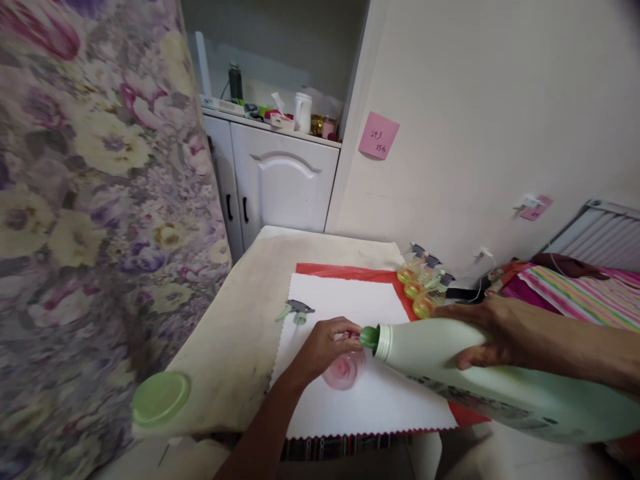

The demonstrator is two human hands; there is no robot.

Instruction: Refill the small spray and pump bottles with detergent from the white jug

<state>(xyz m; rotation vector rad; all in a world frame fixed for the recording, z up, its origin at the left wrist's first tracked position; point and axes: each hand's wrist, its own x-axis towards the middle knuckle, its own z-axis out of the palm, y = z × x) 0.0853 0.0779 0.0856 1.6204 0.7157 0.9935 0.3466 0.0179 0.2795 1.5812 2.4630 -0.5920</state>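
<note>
My left hand (327, 345) grips the neck of a small clear pink bottle (345, 371), which stands on a white sheet (330, 413). My right hand (493, 337) holds a large pale green detergent jug (425, 343), tilted nearly level. Its dark green spout (369, 337) meets the bottle's mouth beside my left fingers. Whether liquid is flowing cannot be made out. A grey and green spray trigger head (299, 310) lies on the sheet beyond my left hand. The green jug cap (160, 398) rests on the table's near left corner.
Several spray bottles (424, 305) with yellow liquid stand at the right edge, by the red sheet (345, 271) under the white one. The cream table (235, 320) meets the wall behind. A flowered curtain (115, 200) hangs on the left; a white cabinet (290, 187) stands behind.
</note>
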